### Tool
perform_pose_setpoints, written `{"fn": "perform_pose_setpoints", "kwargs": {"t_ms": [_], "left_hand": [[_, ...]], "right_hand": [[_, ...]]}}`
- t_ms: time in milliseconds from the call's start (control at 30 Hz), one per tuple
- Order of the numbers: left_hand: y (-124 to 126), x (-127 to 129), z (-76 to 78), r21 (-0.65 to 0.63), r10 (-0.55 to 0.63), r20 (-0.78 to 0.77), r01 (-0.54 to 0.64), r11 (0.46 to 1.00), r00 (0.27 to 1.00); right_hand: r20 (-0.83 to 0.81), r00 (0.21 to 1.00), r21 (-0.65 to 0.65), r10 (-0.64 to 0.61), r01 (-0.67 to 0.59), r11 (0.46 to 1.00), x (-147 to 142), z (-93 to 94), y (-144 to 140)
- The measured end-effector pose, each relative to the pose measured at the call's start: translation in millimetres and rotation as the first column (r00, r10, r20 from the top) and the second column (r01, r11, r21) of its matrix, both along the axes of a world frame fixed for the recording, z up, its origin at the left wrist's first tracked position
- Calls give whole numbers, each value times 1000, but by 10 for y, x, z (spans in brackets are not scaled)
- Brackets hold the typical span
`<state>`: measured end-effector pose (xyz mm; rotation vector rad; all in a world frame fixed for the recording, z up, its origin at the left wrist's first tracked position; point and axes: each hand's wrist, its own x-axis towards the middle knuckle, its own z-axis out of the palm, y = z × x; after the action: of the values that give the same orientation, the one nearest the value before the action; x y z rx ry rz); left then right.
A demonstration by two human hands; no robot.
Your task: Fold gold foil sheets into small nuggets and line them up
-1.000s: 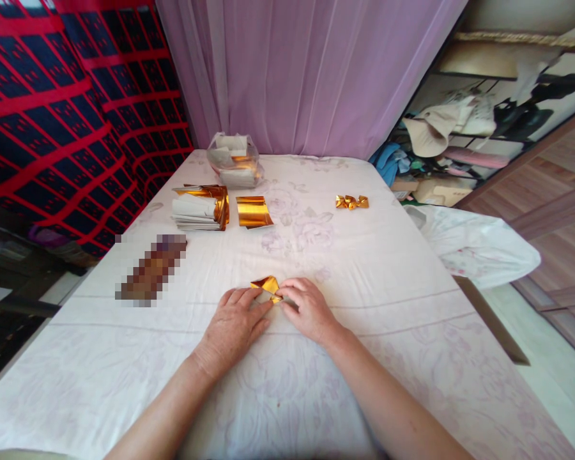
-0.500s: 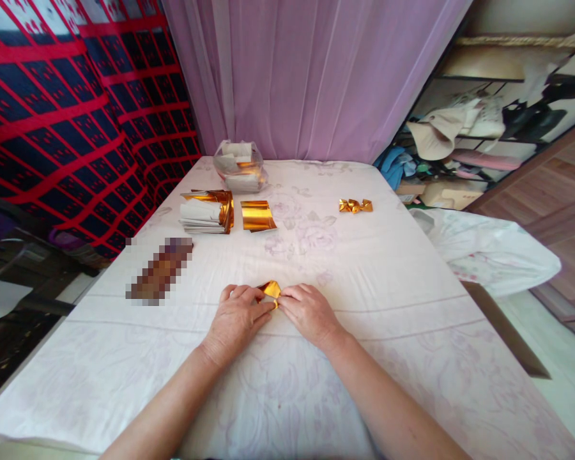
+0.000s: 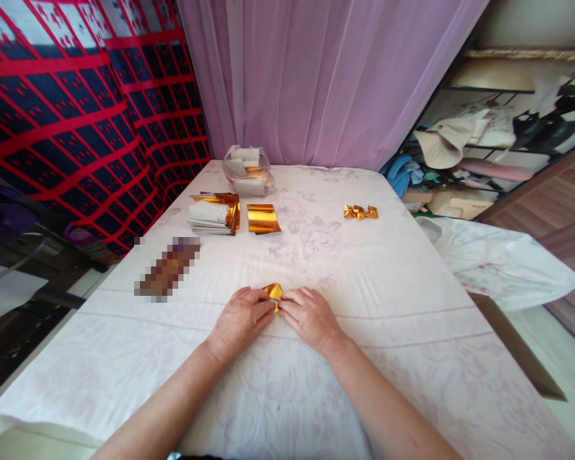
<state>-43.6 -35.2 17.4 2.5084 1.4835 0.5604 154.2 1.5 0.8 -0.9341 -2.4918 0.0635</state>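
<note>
- Gripping the gold foil piece (image 3: 274, 291) from eight o'clock, the left hand (image 3: 242, 317) keeps its fingers narrow and curled over the edge, perhaps to steady it; some fingertips are hidden.
- From four o'clock, the right hand (image 3: 312, 317) pinches the same piece with thumb and fingers close together, so each side seems braced against the other.
- The piece lies low over the tablecloth (image 3: 278, 377), which probably gives the fingers a firm surface to press on.
- At eleven o'clock from the hands sits a stack of foil sheets (image 3: 208, 218), and near twelve a single foil sheet (image 3: 263, 220), likely set apart for easy picking.
- Between one and two o'clock, a folded foil strip (image 3: 360, 211) rests well apart, presumably away from the loose sheets.
</note>
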Motion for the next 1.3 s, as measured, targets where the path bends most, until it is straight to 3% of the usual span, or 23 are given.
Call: {"fn": "perform_pose_setpoints", "kwargs": {"t_ms": [200,367,567,733,867,1000,1167,1300], "left_hand": [[120,-158,13,-38,-19,38,20,999,999],[215,-202,45,-92,-121,27,123,988,992],[259,-187,80,-109,-177,-49,171,979,983],[311,-227,86,-103,-230,-115,218,970,966],[294,-231,7,0,-223,-160,226,974,962],[244,-186,-59,105,-182,-207,207,973,961],[231,-144,-45,92,-130,-247,157,983,960],[247,-220,-40,13,-177,-126,180,984,976]], "right_hand": [[48,999,42,11,-13,999,-24,-22,15],[81,997,83,2,-9,997,-51,-37,16],[75,997,58,9,-13,998,-47,-6,1],[81,996,136,21,-32,990,-74,-30,24],[97,995,179,23,-40,983,-83,-49,30],[89,996,139,18,-30,990,-80,-45,9],[74,997,75,5,-10,997,-95,-69,-10],[73,996,103,-42,35,994,-112,-104,-9]]}}
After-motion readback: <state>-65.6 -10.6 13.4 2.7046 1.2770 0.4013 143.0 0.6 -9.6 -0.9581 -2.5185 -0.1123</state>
